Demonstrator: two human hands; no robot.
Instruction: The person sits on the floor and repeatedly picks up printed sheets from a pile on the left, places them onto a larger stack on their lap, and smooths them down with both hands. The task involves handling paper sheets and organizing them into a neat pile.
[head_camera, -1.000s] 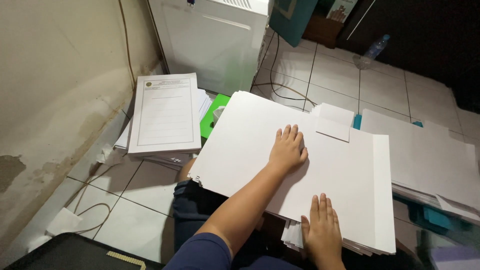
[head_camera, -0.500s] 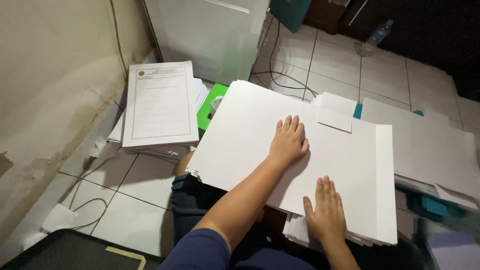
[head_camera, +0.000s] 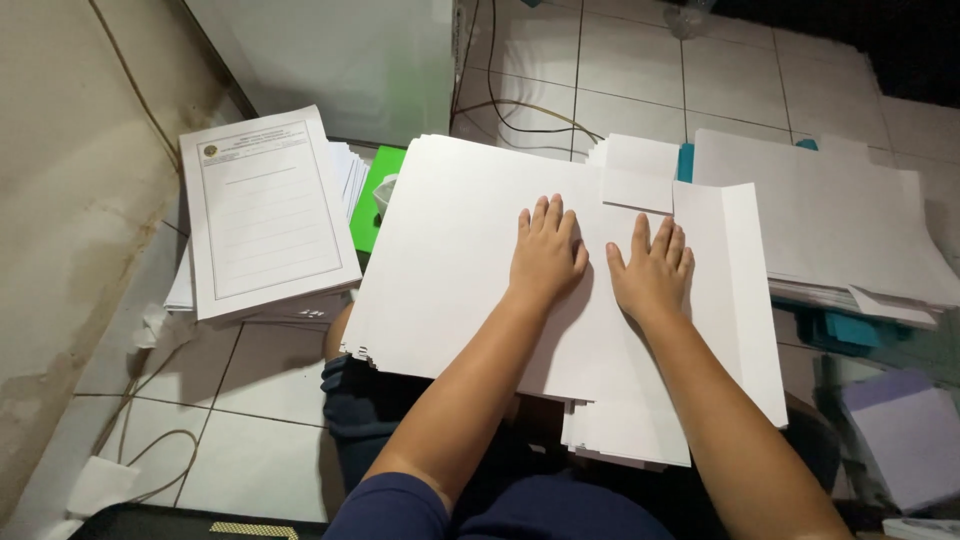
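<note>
On the person's lap, above the tiled floor (head_camera: 250, 400), lies a large white sheet stack (head_camera: 470, 270) — both hands rest flat on its top, the left hand (head_camera: 545, 255) and right hand (head_camera: 652, 270) side by side, fingers spread, grip closed on nothing. Thin and limp, the sheets likely slide and crease easily; the long edges look best for lifting. A printed form pile (head_camera: 265, 215) sits left, a green folder (head_camera: 375, 195) between, more white paper (head_camera: 830, 220) right — cables (head_camera: 520, 105) trail beyond.
</note>
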